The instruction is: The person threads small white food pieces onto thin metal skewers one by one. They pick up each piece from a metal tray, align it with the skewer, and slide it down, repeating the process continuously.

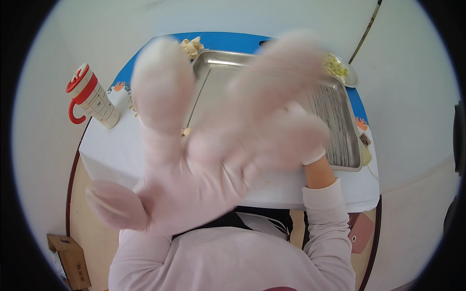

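Observation:
My left hand [196, 182], in a thin whitish glove, is held up close to the camera, palm towards it. Its fingers are spread and blurred, and nothing is in it. Behind it, my right hand [314, 158] is mostly hidden; the glove's cuff and the bare wrist show over the tray's near right part. What the right hand holds cannot be made out. Below both hands lies a rectangular stainless steel tray [355, 156]. Many thin metal rods [331, 127], like skewers, lie side by side at its right end. A single rod [198, 97] lies towards the left.
Pale cut pieces [193, 46] are heaped beyond the tray's far left corner. A plate [352, 76] of chopped pale-green pieces [335, 67] stands far right. A tumbler [95, 98] with a red handle is at the table's left edge. A cardboard box [72, 262] sits on the floor.

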Demonstrator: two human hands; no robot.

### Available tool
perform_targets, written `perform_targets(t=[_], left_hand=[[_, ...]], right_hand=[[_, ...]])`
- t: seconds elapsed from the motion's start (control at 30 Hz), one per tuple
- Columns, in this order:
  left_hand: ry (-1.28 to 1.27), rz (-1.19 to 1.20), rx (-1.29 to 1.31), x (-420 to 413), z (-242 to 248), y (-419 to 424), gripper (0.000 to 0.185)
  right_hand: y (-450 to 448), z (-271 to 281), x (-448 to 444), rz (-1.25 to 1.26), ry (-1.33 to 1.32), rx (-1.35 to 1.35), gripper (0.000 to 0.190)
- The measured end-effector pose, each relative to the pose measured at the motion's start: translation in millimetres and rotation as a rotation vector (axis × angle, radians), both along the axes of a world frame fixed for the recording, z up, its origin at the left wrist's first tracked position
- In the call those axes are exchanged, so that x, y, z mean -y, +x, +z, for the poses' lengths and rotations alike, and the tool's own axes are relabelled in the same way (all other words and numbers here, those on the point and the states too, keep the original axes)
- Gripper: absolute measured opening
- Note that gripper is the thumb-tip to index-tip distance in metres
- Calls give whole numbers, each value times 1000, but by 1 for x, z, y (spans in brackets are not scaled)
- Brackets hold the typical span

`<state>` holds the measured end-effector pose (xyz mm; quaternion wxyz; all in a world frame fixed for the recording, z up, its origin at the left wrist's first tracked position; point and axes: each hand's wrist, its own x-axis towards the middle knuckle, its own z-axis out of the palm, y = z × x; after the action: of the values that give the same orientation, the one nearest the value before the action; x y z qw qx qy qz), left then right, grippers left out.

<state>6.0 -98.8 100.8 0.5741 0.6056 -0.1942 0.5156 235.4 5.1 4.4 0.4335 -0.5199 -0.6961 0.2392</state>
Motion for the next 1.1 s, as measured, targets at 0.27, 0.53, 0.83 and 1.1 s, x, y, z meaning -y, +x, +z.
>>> perform_targets(t=[0.27,0.53,0.83,1.1], left_hand=[[-382,550,-236,-5,-4,-6,76],[-601,558,-451,-16,-18,-13,45],[-556,598,-513,-16,-22,-19,45],[-555,613,-528,-12,-20,-18,48]], right_hand=[[102,18,-35,-318,-248,580,25],[136,-4,-72,-378,-365,645,21],[108,-7,-78,-503,-442,898,26],[94,-2,-77,-424,-530,1090,25]])
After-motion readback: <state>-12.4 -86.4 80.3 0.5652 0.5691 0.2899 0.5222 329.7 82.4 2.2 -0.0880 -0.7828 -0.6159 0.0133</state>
